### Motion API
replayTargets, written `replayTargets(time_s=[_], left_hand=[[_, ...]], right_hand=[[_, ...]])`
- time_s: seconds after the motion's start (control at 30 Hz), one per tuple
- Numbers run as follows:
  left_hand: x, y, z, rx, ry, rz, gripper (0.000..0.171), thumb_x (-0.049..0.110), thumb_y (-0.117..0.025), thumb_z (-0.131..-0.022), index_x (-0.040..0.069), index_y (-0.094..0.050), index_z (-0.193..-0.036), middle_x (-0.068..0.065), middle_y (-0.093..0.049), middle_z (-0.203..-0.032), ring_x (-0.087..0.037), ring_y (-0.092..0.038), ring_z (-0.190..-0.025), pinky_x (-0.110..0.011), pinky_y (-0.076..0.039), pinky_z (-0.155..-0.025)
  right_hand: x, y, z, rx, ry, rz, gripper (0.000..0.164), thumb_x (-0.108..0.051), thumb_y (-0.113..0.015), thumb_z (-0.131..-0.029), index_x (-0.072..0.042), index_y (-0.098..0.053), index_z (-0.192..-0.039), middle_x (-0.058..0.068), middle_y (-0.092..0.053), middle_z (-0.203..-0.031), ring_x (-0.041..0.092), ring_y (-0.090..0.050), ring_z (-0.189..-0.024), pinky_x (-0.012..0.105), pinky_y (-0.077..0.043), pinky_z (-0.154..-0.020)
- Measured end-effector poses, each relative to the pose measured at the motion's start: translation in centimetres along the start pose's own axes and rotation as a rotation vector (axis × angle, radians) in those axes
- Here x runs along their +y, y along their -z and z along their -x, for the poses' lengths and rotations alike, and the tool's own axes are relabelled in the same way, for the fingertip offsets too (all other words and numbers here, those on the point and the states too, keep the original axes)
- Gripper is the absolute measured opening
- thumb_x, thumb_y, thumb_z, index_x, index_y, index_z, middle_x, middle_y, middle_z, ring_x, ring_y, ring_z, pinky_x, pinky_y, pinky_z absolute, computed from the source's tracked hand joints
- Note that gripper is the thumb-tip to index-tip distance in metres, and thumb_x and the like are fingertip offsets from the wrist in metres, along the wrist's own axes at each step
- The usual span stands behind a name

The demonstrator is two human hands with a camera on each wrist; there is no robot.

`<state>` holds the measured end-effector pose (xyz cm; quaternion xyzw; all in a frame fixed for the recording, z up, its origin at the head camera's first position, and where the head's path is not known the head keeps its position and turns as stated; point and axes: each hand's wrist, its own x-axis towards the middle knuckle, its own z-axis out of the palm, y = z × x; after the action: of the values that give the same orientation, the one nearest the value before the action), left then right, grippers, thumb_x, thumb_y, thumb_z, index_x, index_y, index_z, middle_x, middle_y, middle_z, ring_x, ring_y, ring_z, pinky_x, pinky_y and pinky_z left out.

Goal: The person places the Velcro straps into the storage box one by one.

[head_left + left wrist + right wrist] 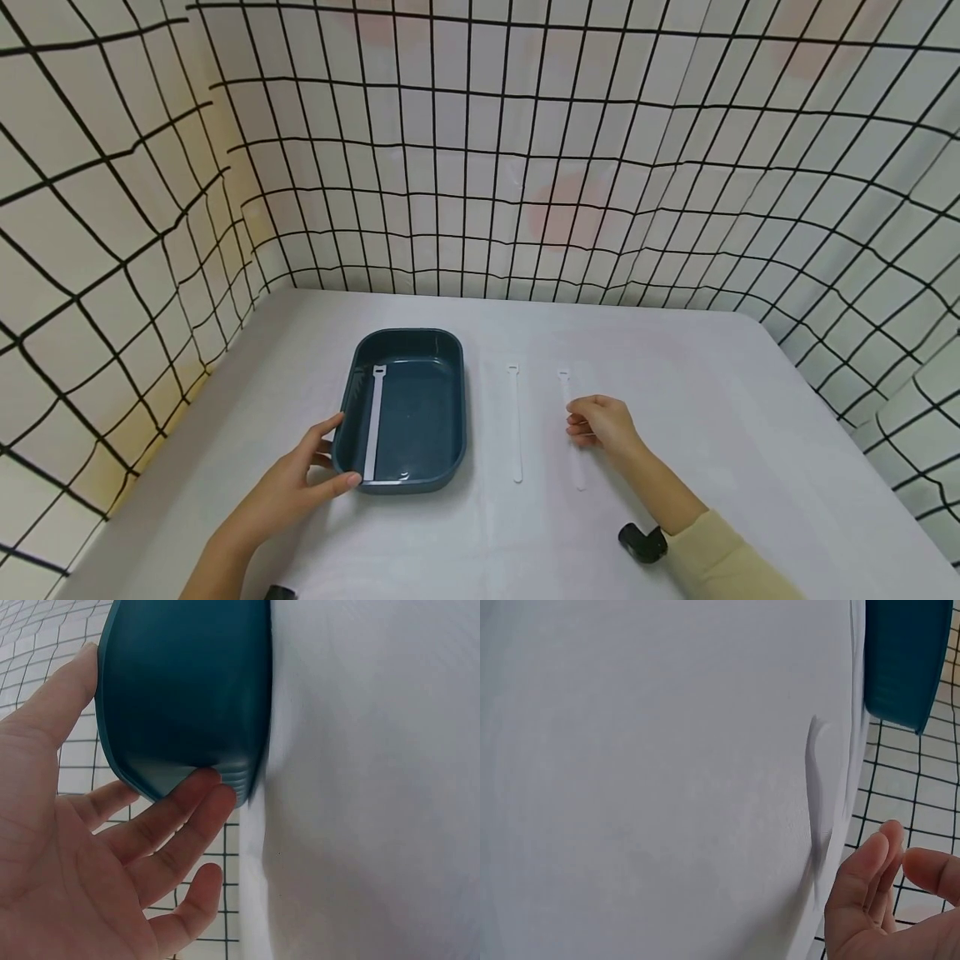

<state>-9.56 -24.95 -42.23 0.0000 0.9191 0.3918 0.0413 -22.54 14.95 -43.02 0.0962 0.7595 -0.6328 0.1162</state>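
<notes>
My left hand [300, 479] holds the near left corner of a dark teal tray [438, 482], thumb on the front rim and fingertips against the side wall. In the left wrist view its fingers [169, 859] touch the tray's outer wall. A white slotted strap [373, 425] lies lengthwise inside the tray, along the left. Two more white straps lie on the table to the right: the nearer one [516, 425] and the farther one [577, 475]. Above the farther strap hovers my right hand [607, 425], fingers bent, with a gap between thumb and fingertips in the right wrist view.
A white cloth covers the table [750, 400]. Black wire grid [487, 150] surrounds it at the back and both sides, with pale sheeting behind. A black wrist device [642, 543] sits beside the right cuff, and part of another [281, 592] shows near the left wrist.
</notes>
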Motion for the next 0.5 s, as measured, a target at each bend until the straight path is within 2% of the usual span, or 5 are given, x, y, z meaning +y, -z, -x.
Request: replayTargets(time_s=[0.33, 0.5], left_hand=[[-0.10, 0.01, 0.07, 0.001, -0.007, 0.007, 0.088, 0.046, -0.075, -0.083, 0.016, -0.029, -0.151, -0.010, -0.059, -0.117, -0.025, -0.056, -0.106, -0.051, -0.046, -0.085], [-0.12, -0.03, 0.06, 0.006, -0.013, 0.008, 0.087, 0.046, -0.075, -0.083, 0.017, -0.029, -0.151, -0.010, -0.059, -0.117, -0.025, -0.056, -0.106, -0.051, -0.046, -0.085]], right_hand=[[0.00, 0.47, -0.20, -0.017, 0.003, 0.041, 0.024, -0.007, -0.061, -0.091, 0.009, -0.057, -0.108, 0.005, -0.063, -0.077, 0.010, -0.061, -0.062, 0.021, -0.051, -0.057], [0.00, 0.58, -0.38, 0.015, 0.010, 0.100, 0.023, -0.006, -0.062, -0.090, 0.009, -0.057, -0.107, 0.006, -0.064, -0.077, 0.010, -0.059, -0.060, 0.021, -0.049, -0.056]])
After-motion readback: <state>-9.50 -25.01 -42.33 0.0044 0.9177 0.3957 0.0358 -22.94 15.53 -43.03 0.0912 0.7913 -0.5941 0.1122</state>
